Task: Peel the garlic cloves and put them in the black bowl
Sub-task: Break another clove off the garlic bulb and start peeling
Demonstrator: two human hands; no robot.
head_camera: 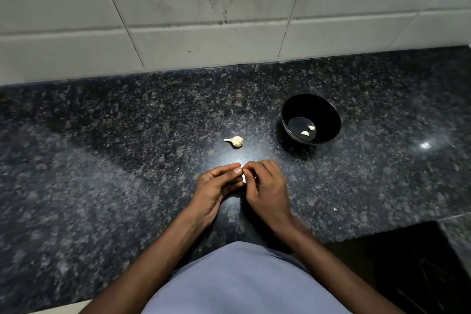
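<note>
Peeling a garlic clove [244, 178] between both hands above the granite table [102, 160].

The left hand [216, 186] and right hand [265, 186] are meeting fingertip to fingertip, each pinching the small white clove, fingers curled close, wrists hovering over the table's near edge. The clove, mostly hidden, is likely slippery: a hard pull on the skin could be flicking it off the table. Two peeled cloves [308, 130] are lying in the black bowl [311, 109], well apart to the right; the remaining garlic bulb piece [236, 141] is sitting just beyond the hands.

Granite counter [102, 160]: bowl [331, 115], garlic bulb [236, 141].
</note>
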